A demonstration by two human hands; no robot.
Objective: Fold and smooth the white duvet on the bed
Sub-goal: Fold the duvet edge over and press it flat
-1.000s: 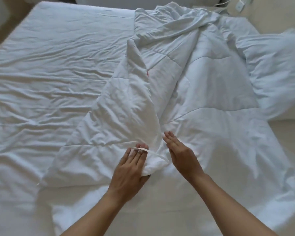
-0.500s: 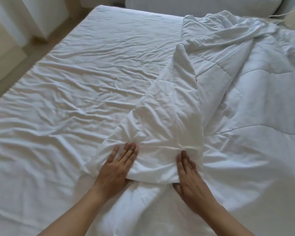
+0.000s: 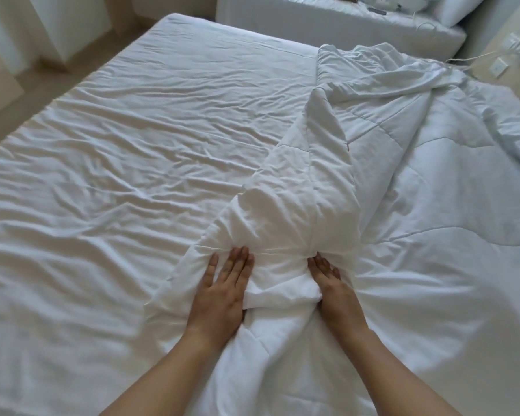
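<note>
A second bed [image 3: 327,18] in white stands beyond the far end, with a white pillow [image 3: 455,7] at its right end and a few small items lying on top, too small to identify. Wall sockets [image 3: 514,51] sit at upper right with a thin cable [image 3: 475,58] running toward them, and beige floor [image 3: 51,85] shows at left.

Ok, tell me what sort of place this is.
Probably a bedroom, perhaps a hotel room. A wide bed with a creased white sheet fills the view, a white duvet lies bunched on it, and a pillow sits by the wall with switches at bed height.
</note>
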